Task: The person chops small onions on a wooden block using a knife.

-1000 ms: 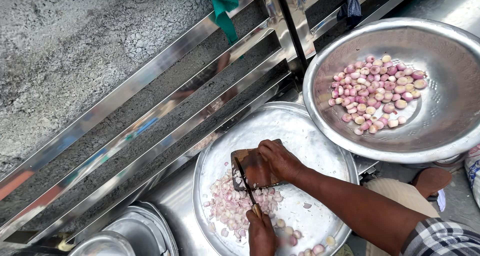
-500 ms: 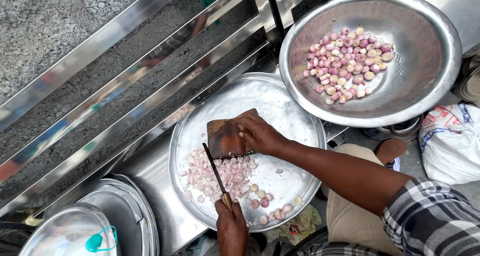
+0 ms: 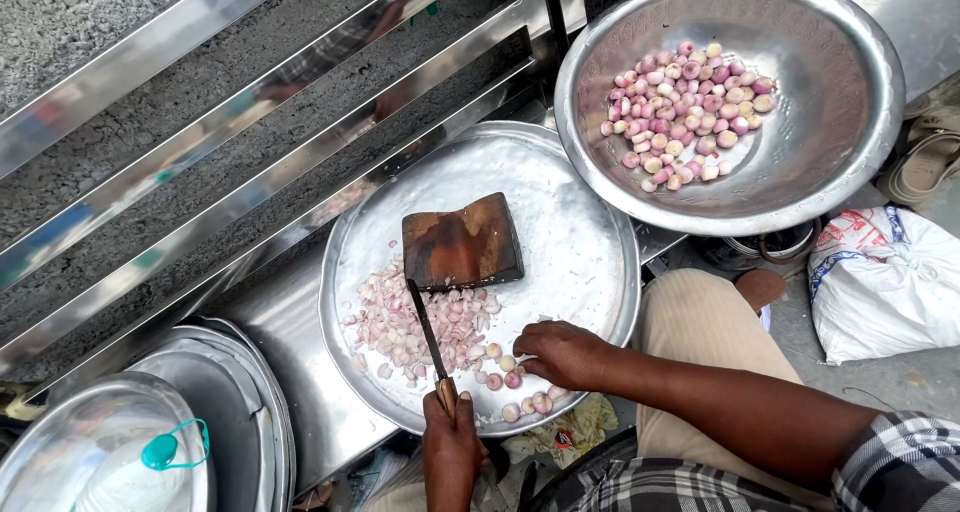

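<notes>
My left hand (image 3: 450, 450) grips the handle of a thin knife (image 3: 424, 324), whose blade lies across a heap of chopped shallots (image 3: 388, 324) on a round steel tray (image 3: 600, 204). A dark wooden chopping block (image 3: 462, 242) sits bare in the tray's middle, just beyond the knife tip. My right hand (image 3: 566, 354) rests curled over a few whole peeled shallots (image 3: 506, 380) near the tray's front edge. Whether it holds one is hidden by the fingers. A big steel bowl (image 3: 835, 132) at the upper right holds many peeled shallots (image 3: 685, 100).
Shiny steel rails (image 3: 250, 162) run diagonally behind the tray, with rough concrete beyond. Stacked steel basins (image 3: 235, 412) and a plastic bottle with a teal cap (image 3: 150, 462) sit at the lower left. A white sack (image 3: 885, 282) and a sandal (image 3: 930, 162) lie at the right.
My right hand left the wooden block and came down to the whole shallots at the tray's front edge. The knife hand stayed put. The camera view shifted slightly.
</notes>
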